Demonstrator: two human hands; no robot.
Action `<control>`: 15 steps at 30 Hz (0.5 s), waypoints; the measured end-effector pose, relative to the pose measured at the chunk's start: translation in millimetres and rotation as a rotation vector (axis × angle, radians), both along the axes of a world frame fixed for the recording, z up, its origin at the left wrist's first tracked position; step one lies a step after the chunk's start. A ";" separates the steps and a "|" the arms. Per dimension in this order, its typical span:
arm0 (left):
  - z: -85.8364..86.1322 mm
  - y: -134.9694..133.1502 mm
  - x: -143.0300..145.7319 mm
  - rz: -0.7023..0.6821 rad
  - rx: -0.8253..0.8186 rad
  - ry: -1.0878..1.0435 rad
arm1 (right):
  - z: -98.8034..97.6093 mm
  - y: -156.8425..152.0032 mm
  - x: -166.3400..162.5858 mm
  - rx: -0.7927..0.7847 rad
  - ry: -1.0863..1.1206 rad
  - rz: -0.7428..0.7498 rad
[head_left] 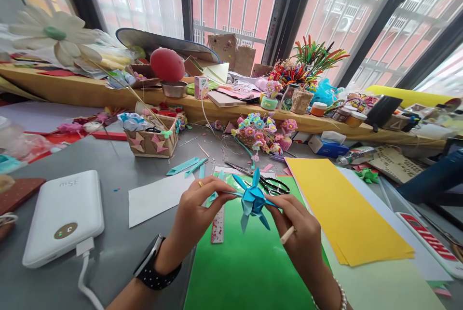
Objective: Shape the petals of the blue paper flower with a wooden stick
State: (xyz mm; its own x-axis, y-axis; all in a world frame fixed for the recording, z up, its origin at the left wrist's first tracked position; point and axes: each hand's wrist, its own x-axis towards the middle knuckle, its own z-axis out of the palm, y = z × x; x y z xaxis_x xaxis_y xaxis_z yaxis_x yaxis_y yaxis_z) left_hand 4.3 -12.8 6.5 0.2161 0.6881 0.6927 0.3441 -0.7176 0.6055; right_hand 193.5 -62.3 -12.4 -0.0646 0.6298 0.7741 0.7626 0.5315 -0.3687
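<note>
A blue folded paper flower [253, 199] with pointed petals hangs above the green sheet [249, 266]. My left hand [197, 211] pinches one of its petal tips from the left, fingers closed. From the right, my right hand [300, 235] grips the flower and also holds a thin wooden stick [287, 235]. Black scissors [273, 185] lie just behind the flower. A patterned ruler [218, 225] lies under my left hand.
A white power bank [63, 216] with its cable sits at the left. A white paper [159, 198], yellow sheets [343, 208], a cardboard basket [152, 141] and a small flower bouquet [260, 134] crowd the grey table. A craft-covered shelf runs along the window. Someone's blue sleeve [430, 180] enters at right.
</note>
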 end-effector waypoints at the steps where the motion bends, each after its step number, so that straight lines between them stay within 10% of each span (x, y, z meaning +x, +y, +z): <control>1: -1.9 -2.1 2.5 0.026 -0.006 -0.006 | -0.3 -0.5 -0.4 0.019 0.006 -0.021; 12: -16.6 -5.0 18.4 -0.076 -0.351 -0.210 | 1.4 -2.0 -3.3 0.060 0.046 -0.110; 15: -21.0 -2.8 16.3 0.054 -0.166 -0.113 | 2.7 -1.0 -3.9 0.037 0.037 -0.105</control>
